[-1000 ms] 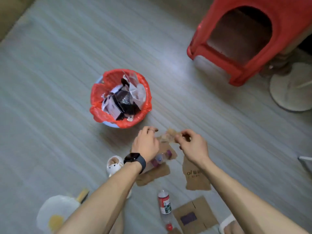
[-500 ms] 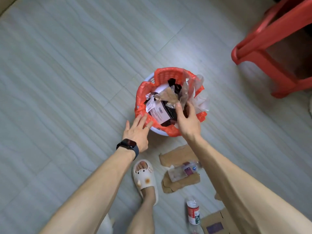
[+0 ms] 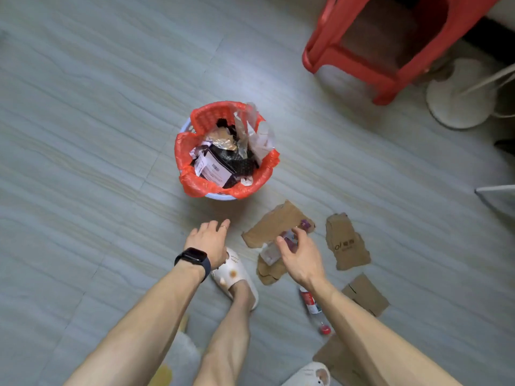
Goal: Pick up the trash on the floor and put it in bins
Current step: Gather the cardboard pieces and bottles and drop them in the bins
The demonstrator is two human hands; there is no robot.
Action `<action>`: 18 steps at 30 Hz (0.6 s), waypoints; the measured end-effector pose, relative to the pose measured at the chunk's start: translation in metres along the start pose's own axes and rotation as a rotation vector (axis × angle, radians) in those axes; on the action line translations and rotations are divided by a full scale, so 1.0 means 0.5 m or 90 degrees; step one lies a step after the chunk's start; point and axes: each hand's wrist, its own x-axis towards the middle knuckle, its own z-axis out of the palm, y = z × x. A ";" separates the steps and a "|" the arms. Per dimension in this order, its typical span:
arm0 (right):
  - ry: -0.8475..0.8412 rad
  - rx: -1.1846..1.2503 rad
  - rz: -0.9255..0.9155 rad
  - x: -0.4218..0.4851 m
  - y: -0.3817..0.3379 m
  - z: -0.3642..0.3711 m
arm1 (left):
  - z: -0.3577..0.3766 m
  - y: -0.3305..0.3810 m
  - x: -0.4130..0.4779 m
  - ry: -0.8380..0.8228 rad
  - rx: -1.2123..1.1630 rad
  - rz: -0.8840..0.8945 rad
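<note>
The right hand hovered with its fingers loosely curved and released, grasping nothing, directly over a clear bottle with a purple label. The bottle lay on a torn cardboard piece; whether a fingertip touched it could not be told. At nine o'clock from that hand the left hand hung above the floor, fingers straight, relaxed and empty, just over a white slipper. At twelve o'clock from the left hand stood the bin, a pale basket lined with a red bag. It was heaped to its rim with a black wrapper, a white printed label, crumpled silvery foil and clear film. The task looked only partly done: some trash sat in the bin, but much was left on the floor. Besides the clear bottle and the cardboard under it, a printed cardboard piece lay at three o'clock from the right hand and a red-labelled bottle at six o'clock. A smaller cardboard scrap lay at four o'clock and a further scrap at five o'clock. The bin seemed nearly full, so room could run short.
</note>
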 end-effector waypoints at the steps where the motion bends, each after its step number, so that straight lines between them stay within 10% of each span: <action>1: -0.003 0.009 0.012 -0.013 0.027 -0.008 | 0.010 0.025 -0.004 -0.004 0.023 0.013; 18: 0.123 0.235 0.360 -0.329 0.994 0.023 | 0.446 0.813 -0.068 -0.168 0.147 0.264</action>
